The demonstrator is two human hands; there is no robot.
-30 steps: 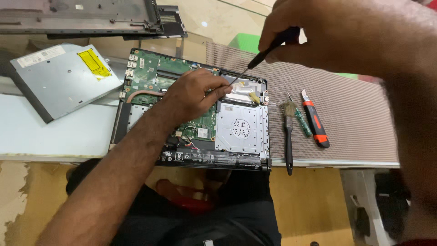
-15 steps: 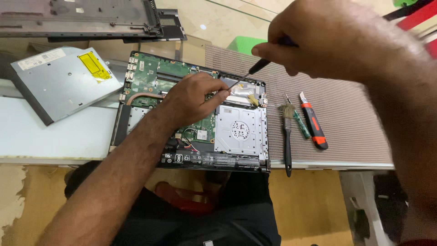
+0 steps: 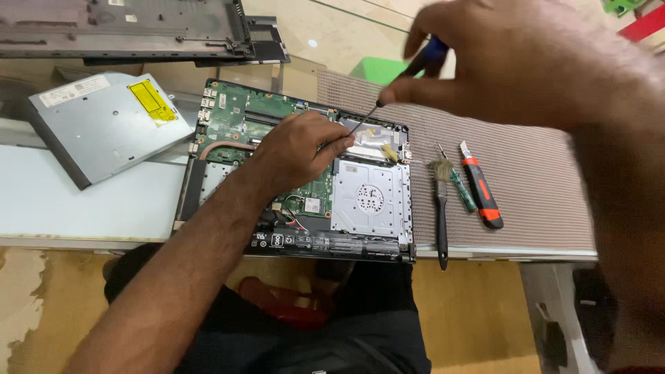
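Opened laptop (image 3: 298, 173) lies bottom cover off, green motherboard exposed under both hands; optical drive (image 3: 104, 125) already out, well left of the left hand. Board and battery strip still in, so teardown looks roughly midway. Left hand (image 3: 294, 152) rests curled on the board, fingertips pinched by the screw spot. Right hand (image 3: 526, 62) above, closed round a screwdriver (image 3: 395, 93), tip angled down beside left fingertips.
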